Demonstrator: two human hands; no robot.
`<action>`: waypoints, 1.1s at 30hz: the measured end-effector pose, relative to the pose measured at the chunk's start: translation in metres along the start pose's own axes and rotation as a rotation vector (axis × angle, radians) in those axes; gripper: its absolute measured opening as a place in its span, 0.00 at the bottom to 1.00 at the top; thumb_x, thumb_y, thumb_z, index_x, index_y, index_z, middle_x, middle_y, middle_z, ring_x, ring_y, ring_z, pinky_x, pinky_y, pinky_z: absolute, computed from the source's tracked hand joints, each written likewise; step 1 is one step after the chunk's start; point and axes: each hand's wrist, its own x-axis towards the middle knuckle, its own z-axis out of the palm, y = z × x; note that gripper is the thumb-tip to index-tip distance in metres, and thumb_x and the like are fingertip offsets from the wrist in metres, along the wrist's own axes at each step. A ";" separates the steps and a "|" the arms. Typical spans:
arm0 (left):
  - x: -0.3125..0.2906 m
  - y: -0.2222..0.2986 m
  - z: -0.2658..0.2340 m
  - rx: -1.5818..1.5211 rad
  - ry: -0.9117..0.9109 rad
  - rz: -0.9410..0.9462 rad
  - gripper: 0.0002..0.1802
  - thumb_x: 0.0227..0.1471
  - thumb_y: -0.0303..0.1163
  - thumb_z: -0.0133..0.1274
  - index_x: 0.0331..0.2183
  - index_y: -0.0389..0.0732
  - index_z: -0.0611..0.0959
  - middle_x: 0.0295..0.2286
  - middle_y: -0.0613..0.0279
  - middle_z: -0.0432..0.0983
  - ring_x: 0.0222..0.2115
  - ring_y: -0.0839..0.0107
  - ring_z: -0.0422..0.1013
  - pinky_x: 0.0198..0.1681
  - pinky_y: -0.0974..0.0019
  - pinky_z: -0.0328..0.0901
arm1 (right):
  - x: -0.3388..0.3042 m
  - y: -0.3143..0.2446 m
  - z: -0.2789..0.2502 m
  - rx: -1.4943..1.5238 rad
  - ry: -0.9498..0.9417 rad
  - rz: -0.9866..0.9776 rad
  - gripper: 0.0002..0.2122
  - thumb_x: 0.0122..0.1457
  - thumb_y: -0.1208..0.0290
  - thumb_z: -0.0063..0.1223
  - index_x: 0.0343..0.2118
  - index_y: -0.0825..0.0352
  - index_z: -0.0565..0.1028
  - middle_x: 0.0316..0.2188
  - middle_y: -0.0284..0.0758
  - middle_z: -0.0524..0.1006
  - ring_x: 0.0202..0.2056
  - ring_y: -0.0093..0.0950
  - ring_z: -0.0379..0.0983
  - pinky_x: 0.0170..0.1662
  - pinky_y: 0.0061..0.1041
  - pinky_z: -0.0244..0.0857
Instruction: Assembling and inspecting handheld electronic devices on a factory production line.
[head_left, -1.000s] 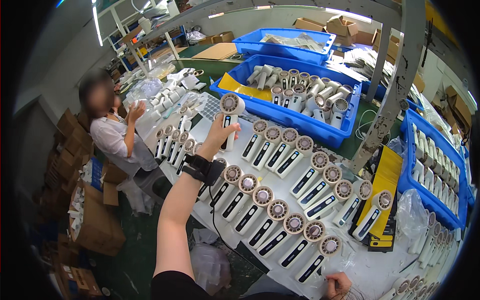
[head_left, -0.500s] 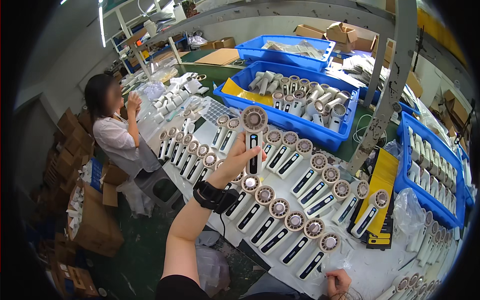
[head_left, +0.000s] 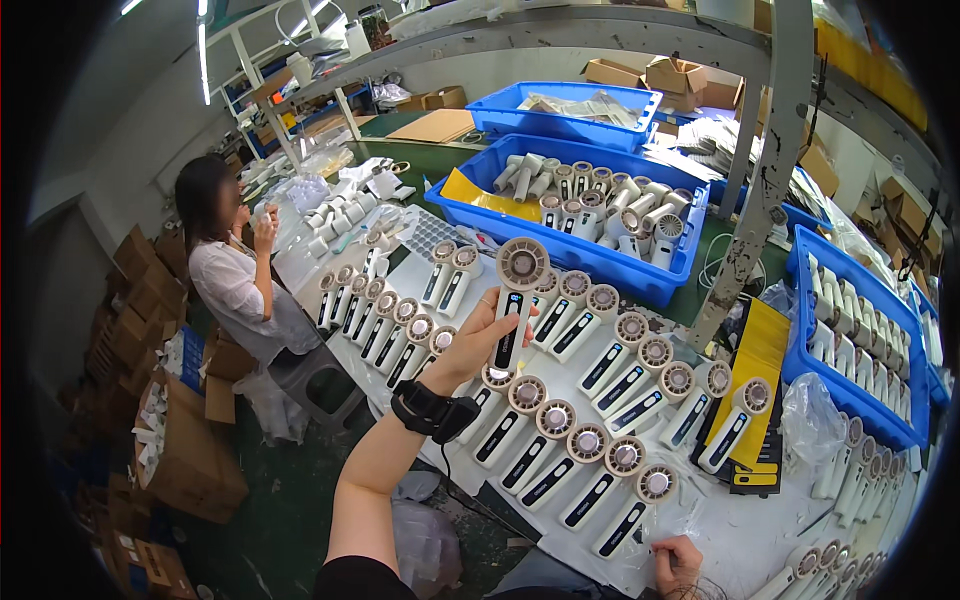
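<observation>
Raised above the worktable, my left hand (head_left: 472, 348) grips a white handheld fan (head_left: 523, 265) by its handle. Its round grille is at the top, and a small display glows on the dark front strip. A black band with a cable circles my left wrist. Just beneath are rows of similar fans (head_left: 555, 420) lying on the table, heads pointing away from me. At the table's near edge, my right hand (head_left: 678, 565) rests with fingers curled in, and nothing shows in it. The closest fan (head_left: 656, 483) to it lies a little beyond, apart from the fingers.
Behind the rows stands a blue bin (head_left: 600, 278) full of fans, with another blue bin (head_left: 560, 110) farther back. At right are a yellow sheet (head_left: 757, 385), a clear plastic bag (head_left: 812, 420) and a third bin (head_left: 870, 395). A post (head_left: 745, 265) rises there. A co-worker (head_left: 230, 280) sits left.
My left hand has lowered slightly toward me and right with the fan, which now tilts a little. My view has shifted slightly. My right hand stays put.
</observation>
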 end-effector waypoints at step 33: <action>-0.014 0.002 -0.004 -0.173 0.007 -0.129 0.13 0.56 0.29 0.40 0.44 0.35 0.65 0.39 0.53 0.70 0.33 0.70 0.72 0.35 0.68 0.70 | 0.006 -0.004 0.002 -0.041 0.036 -0.052 0.06 0.45 0.85 0.48 0.24 0.69 0.76 0.20 0.36 0.74 0.22 0.26 0.70 0.27 0.20 0.63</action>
